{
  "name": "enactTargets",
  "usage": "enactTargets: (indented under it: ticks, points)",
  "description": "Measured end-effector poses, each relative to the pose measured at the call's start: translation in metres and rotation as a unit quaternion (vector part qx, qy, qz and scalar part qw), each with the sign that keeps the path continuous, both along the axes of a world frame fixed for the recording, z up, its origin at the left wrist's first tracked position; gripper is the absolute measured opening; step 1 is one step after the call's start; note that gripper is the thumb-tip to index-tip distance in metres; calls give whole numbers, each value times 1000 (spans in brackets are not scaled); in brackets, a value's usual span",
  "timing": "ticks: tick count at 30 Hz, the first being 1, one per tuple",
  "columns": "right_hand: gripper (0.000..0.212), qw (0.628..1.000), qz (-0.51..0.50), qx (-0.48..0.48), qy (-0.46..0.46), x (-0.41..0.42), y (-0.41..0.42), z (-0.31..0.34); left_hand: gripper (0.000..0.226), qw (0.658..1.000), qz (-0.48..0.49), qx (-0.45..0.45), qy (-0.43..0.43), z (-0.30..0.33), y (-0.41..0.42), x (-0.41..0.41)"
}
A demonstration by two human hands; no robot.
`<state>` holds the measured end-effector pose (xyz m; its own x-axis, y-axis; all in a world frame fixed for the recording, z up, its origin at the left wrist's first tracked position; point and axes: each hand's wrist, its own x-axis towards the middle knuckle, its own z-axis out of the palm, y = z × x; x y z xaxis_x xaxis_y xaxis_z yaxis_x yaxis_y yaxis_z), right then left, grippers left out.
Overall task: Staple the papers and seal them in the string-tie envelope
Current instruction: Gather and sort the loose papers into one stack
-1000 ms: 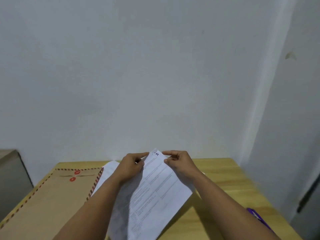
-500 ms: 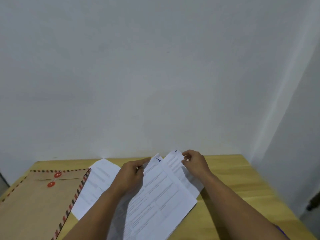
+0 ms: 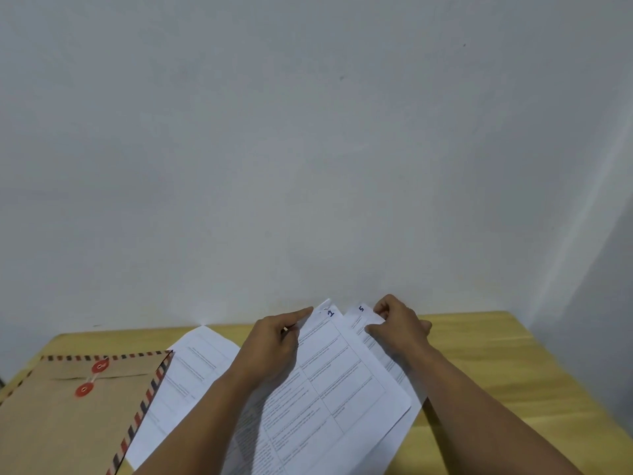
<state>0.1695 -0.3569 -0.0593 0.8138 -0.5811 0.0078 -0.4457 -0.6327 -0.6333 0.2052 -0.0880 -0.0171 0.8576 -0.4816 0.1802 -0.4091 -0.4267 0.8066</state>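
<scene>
Several white printed papers lie fanned on the wooden table (image 3: 513, 365). My left hand (image 3: 274, 341) pinches the top corner of the sheet marked 1 (image 3: 329, 382). My right hand (image 3: 399, 329) grips the top corner of the sheet marked 5 (image 3: 363, 315), which lies under and to the right of sheet 1. Another sheet (image 3: 191, 368) rests flat to the left, partly under my left forearm. A brown string-tie envelope (image 3: 68, 423) with two red discs and a striped border lies at the left, its edge over that sheet. No stapler is in view.
A plain white wall (image 3: 308, 149) rises right behind the table's far edge. The table's right side shows bare wood.
The sheets have been fanned apart: my right hand drew the sheet marked 5 out to the right from behind sheet 1. The view shifted sideways, and the purple object at the lower right left the view.
</scene>
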Motion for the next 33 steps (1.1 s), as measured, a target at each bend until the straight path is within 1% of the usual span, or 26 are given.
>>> enactTargets:
  ticks: [3, 6, 8, 10, 13, 19, 23, 26, 28, 33]
  points:
    - [20, 998, -12, 26, -53, -4, 0, 0, 47, 1000, 1, -16, 1, 5, 0, -5]
    - [21, 993, -10, 73, -96, -14, -3, 15, 46, 1000, -12, -18, -5, 11, 1, -11]
    - [17, 987, 34, 112, -108, -24, -9, 33, 46, 1000, -15, -20, -14, 20, 1, -21]
    - [15, 974, 81, 163, -138, -39, -9, 59, 47, 999, -12, -27, -28, 30, 3, -30]
    - [12, 953, 93, 226, -179, -65, -5, 97, 46, 997, -19, -38, -58, 52, 6, -49]
    - [5, 941, 140, 245, -188, -104, 18, 152, 52, 993, -27, -32, -106, 100, 15, -85]
    - [8, 921, 168, 294, -193, -132, 44, 179, 48, 989, -15, -51, -136, 130, 21, -112]
    - [14, 902, 170, 345, -197, -151, 62, 198, 45, 986, -11, -72, -147, 151, 27, -135]
    - [14, 890, 176, 367, -207, -162, 72, 209, 45, 984, 2, -84, -155, 159, 31, -144]
    - [15, 885, 202, 346, -235, -181, 90, 225, 50, 981, 20, -69, -182, 170, 39, -152]
